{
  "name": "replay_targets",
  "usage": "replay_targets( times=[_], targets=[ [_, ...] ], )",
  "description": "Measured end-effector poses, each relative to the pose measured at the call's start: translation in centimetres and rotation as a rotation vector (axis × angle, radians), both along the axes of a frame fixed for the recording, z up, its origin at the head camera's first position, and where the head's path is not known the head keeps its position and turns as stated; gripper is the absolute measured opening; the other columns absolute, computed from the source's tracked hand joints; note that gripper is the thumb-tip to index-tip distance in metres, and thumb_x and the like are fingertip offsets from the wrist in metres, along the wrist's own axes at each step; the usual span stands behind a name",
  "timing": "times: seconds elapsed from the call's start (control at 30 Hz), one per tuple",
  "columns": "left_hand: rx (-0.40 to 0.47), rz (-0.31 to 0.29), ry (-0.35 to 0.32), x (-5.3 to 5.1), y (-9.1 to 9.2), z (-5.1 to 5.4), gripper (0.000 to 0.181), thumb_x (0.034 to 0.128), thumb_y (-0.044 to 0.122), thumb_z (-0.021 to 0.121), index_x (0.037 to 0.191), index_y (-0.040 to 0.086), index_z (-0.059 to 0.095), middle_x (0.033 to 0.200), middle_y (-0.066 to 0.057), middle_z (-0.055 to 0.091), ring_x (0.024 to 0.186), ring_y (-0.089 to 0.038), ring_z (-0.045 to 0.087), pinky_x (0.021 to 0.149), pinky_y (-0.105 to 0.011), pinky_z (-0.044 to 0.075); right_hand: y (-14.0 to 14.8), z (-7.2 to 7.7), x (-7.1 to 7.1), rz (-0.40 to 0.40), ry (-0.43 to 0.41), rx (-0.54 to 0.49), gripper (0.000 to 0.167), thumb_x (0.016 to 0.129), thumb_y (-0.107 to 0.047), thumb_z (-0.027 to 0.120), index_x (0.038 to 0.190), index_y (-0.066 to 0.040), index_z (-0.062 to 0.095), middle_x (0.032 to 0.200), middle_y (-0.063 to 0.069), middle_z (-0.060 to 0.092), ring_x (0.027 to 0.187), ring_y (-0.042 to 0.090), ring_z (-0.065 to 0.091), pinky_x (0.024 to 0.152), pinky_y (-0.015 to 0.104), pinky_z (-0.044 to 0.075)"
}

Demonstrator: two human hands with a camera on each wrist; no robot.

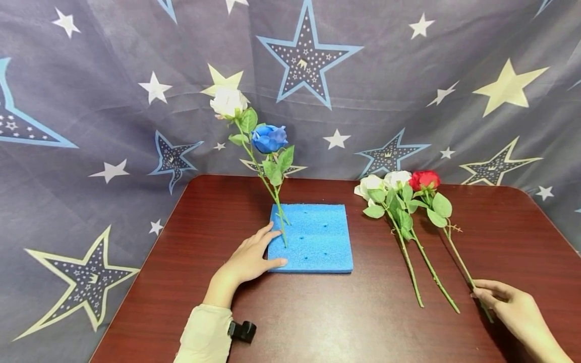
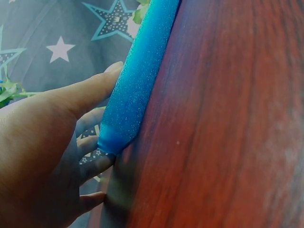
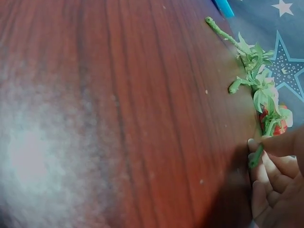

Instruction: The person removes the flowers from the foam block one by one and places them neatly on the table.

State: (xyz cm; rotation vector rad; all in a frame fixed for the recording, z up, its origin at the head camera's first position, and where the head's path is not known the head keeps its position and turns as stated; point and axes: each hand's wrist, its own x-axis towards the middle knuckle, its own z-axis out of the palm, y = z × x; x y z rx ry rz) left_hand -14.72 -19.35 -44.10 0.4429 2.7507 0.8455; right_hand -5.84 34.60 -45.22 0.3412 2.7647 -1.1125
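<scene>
A blue foam block (image 1: 317, 247) with several small holes lies on the table. A white rose (image 1: 229, 102) and a blue rose (image 1: 269, 138) stand in its left part, leaning. My left hand (image 1: 247, 259) rests at the block's left edge, thumb and fingers spread; the left wrist view shows the thumb against the foam (image 2: 137, 80). At the right, my right hand (image 1: 517, 310) pinches the lower stem of the red rose (image 1: 424, 180), whose bloom lies at the back. In the right wrist view the stem end (image 3: 255, 157) pokes out from between the fingers.
Two white roses, one (image 1: 369, 187) beside the other (image 1: 397, 179), lie between the block and the red rose, stems toward the front. A starred cloth (image 1: 290, 116) hangs behind the brown table (image 1: 363, 322). A black device sits on the left wrist.
</scene>
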Motion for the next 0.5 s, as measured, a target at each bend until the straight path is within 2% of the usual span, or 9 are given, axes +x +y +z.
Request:
replay_targets(
  times=[0.23, 0.5],
  targets=[
    [0.004, 0.001, 0.003, -0.06, 0.01, 0.01, 0.076, 0.0892, 0.052, 0.069, 0.153, 0.022, 0.039, 0.165, -0.001, 0.016, 0.146, -0.034, 0.023, 0.114, -0.059, 0.02, 0.12, -0.01, -0.08, -0.022, -0.023, 0.004, 0.061, 0.096, -0.048, 0.061, 0.129, 0.004, 0.061, 0.093, 0.002, 0.072, 0.067, 0.011, 0.059, 0.056, 0.029, 0.044],
    [0.001, 0.003, 0.004, -0.02, 0.03, -0.03, 0.076, 0.0893, 0.053, 0.068, 0.153, 0.023, 0.039, 0.165, -0.001, 0.016, 0.146, -0.034, 0.024, 0.113, -0.059, 0.02, 0.14, -0.49, 0.12, -0.045, 0.076, -0.023, 0.051, 0.097, -0.039, 0.064, 0.122, 0.005, 0.065, 0.088, -0.006, 0.073, 0.068, 0.004, 0.063, 0.057, 0.027, 0.051]
  ],
)
